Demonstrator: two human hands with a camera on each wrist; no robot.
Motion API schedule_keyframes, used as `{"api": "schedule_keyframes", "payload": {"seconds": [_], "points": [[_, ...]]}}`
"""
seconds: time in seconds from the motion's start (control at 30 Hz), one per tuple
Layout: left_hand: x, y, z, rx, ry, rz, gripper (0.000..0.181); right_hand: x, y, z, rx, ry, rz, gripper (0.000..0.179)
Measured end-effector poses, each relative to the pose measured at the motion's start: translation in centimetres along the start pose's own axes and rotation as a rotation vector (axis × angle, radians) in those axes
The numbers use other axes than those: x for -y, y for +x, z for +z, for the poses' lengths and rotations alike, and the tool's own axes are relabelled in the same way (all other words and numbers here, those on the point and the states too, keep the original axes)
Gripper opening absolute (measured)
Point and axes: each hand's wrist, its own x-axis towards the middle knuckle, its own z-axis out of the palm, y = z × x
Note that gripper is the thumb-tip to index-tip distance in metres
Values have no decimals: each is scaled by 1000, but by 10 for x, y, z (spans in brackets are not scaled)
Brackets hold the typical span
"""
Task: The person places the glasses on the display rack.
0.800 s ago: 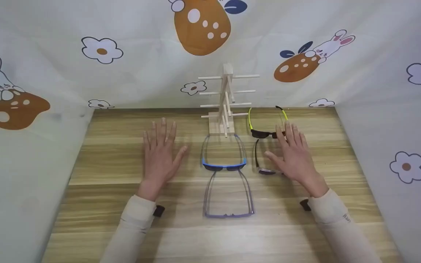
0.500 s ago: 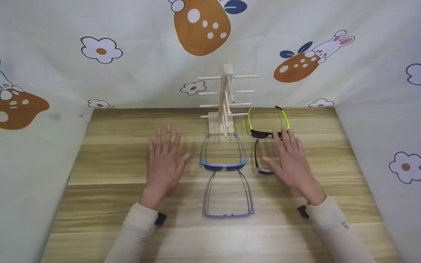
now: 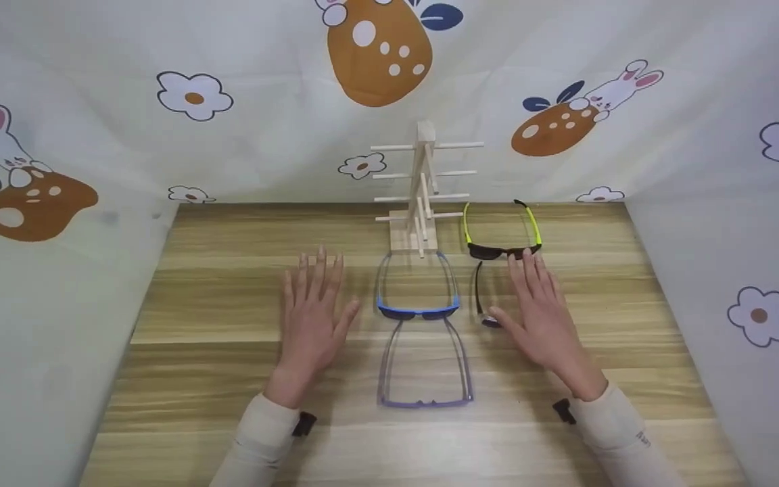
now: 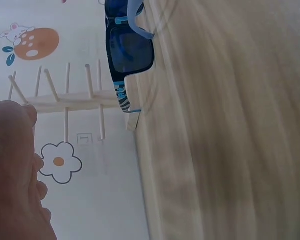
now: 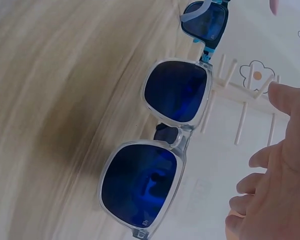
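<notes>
My left hand (image 3: 314,328) is spread with straight fingers over the boards, left of the blue-framed sunglasses (image 3: 418,314), and holds nothing. My right hand (image 3: 544,325), also flat with the thumb out, hovers over clear-framed sunglasses (image 5: 140,185) and covers most of them in the head view. Its fingertips overlap the lower edge of black sunglasses with yellow-green temples (image 3: 487,252); contact cannot be told. A purple glasses frame (image 3: 425,404) lies nearest the person, its temples pointing at the blue pair. Behind them stands a wooden glasses rack (image 3: 425,182) with bare pegs.
Wood-grain boards (image 3: 227,379) form the work surface. A pale printed cloth (image 3: 261,149) encloses it at the back and both sides, with the rack close to the back. All the glasses lie at the middle and right.
Both hands have drawn back toward the person, the left also drifting a little right. More of the black and yellow-green sunglasses shows. The glasses and rack stay put.
</notes>
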Motion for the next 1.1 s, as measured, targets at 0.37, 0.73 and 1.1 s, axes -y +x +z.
{"api": "schedule_keyframes", "payload": {"seconds": [0.37,0.73,1.1], "points": [[-8,-22,9,57,8,-17,76,2,-12,5,18,-12,-1,94],[-15,-42,17,18,-28,2,77,5,-29,10,-7,-11,2,95],[-27,-61,23,-74,-121,-17,63,12,-46,18,-94,-15,-19,94]]}}
